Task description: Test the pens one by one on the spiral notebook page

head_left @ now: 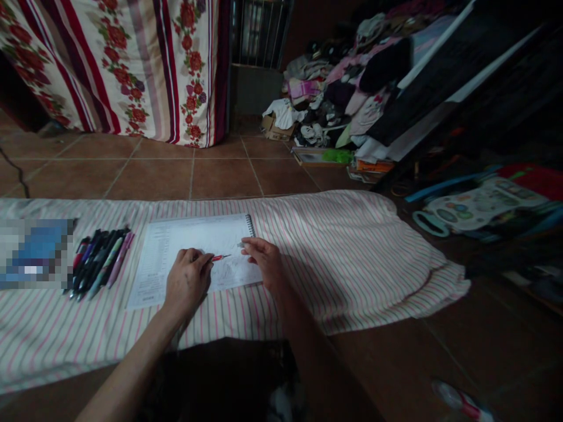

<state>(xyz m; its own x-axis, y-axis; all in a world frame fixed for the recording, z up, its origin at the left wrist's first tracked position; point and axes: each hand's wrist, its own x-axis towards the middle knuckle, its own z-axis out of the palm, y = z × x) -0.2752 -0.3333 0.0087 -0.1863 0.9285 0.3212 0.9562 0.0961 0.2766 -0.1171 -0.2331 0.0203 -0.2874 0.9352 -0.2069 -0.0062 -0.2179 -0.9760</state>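
Two bare hands work above a spiral-bound notebook (pixel 189 237) spread on a pink-and-grey striped cloth (pixel 334 258). The left hand (pixel 187 280) pinches a slim red pen part (pixel 218 258) between thumb and fingers, just over the lower middle of the page. Its long axis runs almost straight across the view, rising slightly toward the right; the thin dark tip points right, toward the other hand, and the rear end is hidden in the left hand's grip. The right hand (pixel 263 259) pinches a small greyish piece (pixel 240 244) at its fingertips, near that tip but apart from it; what the piece is cannot be made out. The notebook's coil lies at the upper right edge, and its page carries faint print.

Left of the notebook, a row of pens (pixel 100 261) lies side by side, slanting with their upper ends to the right. Beyond them sits a pixelated blue object (pixel 39 252).
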